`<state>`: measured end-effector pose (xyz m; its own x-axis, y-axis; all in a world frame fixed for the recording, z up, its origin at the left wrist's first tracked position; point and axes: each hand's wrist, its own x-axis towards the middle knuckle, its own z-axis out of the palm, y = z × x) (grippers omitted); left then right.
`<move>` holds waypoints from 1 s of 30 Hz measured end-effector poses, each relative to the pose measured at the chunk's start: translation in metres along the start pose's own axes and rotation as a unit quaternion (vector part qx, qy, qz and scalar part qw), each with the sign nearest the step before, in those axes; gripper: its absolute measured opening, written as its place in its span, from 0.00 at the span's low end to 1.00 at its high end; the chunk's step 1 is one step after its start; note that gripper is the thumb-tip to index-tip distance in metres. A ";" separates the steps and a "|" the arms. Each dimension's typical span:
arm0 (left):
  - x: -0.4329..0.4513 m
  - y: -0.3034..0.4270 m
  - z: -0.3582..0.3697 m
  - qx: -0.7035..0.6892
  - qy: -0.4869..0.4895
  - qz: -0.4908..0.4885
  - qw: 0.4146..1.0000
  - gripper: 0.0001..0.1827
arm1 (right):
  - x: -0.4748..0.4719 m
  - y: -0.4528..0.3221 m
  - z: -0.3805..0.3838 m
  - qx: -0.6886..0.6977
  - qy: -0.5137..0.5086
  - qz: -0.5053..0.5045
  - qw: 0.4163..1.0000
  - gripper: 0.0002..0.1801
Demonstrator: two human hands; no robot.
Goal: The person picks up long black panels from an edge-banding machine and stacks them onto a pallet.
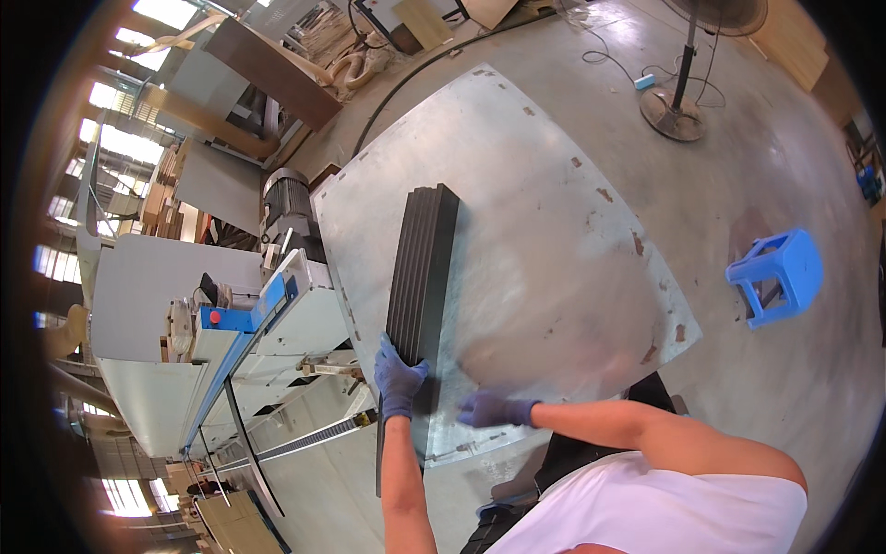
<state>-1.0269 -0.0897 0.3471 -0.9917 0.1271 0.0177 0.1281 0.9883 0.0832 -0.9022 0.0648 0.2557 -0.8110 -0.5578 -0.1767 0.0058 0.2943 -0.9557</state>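
Note:
A stack of long dark strips (415, 277) lies lengthwise on a worn sheet-metal tabletop (526, 228), its ribbed upper face showing several edges side by side. My left hand (400, 377), in a blue-purple glove, clasps the near part of this stack, fingers along the left side and thumb across the top. One narrow strip (378, 457) sticks out past the table's near edge below that hand. To the right of the stack, my gloved right hand (493, 408) is over the near part of the tabletop, apart from the strips. Motion blur hides how its fingers are set.
On the left stands a white and blue woodworking machine (228, 346) with a red button (215, 317) and a motor (287, 194). A blue plastic stool (779, 277) and a pedestal fan (671, 114) occupy the floor at right. A black hose (408, 73) runs behind the table.

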 end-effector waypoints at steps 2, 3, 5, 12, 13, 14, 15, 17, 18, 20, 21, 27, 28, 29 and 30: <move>0.005 0.009 -0.003 0.011 -0.022 -0.026 0.999 0.59 | -0.016 0.013 -0.063 0.078 0.084 -0.045 0.992 0.14; 0.004 0.015 -0.004 0.016 -0.034 -0.039 0.999 0.59 | -0.026 0.021 -0.093 0.109 0.109 -0.041 0.987 0.12; -0.008 0.009 -0.003 0.017 -0.005 -0.012 1.000 0.61 | -0.050 0.024 -0.144 0.085 0.194 -0.057 0.976 0.12; -0.088 0.164 0.013 -0.027 -0.065 -0.008 0.997 0.65 | -0.195 0.087 -0.315 0.151 0.398 0.012 0.905 0.11; -0.100 0.195 0.012 -0.023 -0.072 -0.006 0.997 0.64 | -0.211 0.104 -0.338 0.156 0.431 0.011 0.889 0.11; -0.108 0.230 0.009 -0.033 -0.081 0.002 0.996 0.63 | -0.229 0.108 -0.366 0.136 0.476 0.011 0.869 0.11; -0.114 0.258 0.004 -0.040 -0.088 0.009 0.995 0.62 | -0.248 0.107 -0.400 0.080 0.454 0.084 0.883 0.12; -0.121 0.298 0.004 -0.033 -0.119 0.033 0.992 0.63 | -0.267 0.118 -0.459 0.032 0.464 0.105 0.879 0.15; -0.124 0.314 0.007 -0.033 -0.135 0.048 0.989 0.63 | -0.274 0.130 -0.482 0.040 0.495 0.055 0.866 0.16; -0.124 0.332 0.013 -0.045 -0.122 0.078 0.988 0.60 | -0.279 0.140 -0.530 0.071 0.436 -0.008 0.897 0.22; -0.126 0.334 0.014 -0.048 -0.119 0.089 0.988 0.58 | -0.274 0.144 -0.544 0.138 0.391 -0.014 0.910 0.23; -0.121 0.360 0.005 0.020 -0.107 0.055 0.993 0.57 | -0.224 0.154 -0.537 0.166 0.160 -0.034 0.972 0.26; -0.122 0.368 0.003 0.062 -0.095 0.047 0.992 0.57 | -0.223 0.157 -0.534 0.230 0.150 -0.024 0.961 0.27; -0.126 0.372 0.005 0.054 -0.090 0.027 0.994 0.57 | -0.224 0.158 -0.532 0.224 0.139 -0.040 0.964 0.27; -0.130 0.374 0.010 0.046 -0.085 0.008 0.995 0.57 | -0.227 0.159 -0.531 0.219 0.129 -0.056 0.966 0.27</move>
<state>-0.8501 0.2647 0.3657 -0.9775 0.1470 -0.1511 0.1498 0.9887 -0.0076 -1.0278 0.6501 0.2684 -0.9390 -0.3392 -0.0564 0.1109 -0.1435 -0.9834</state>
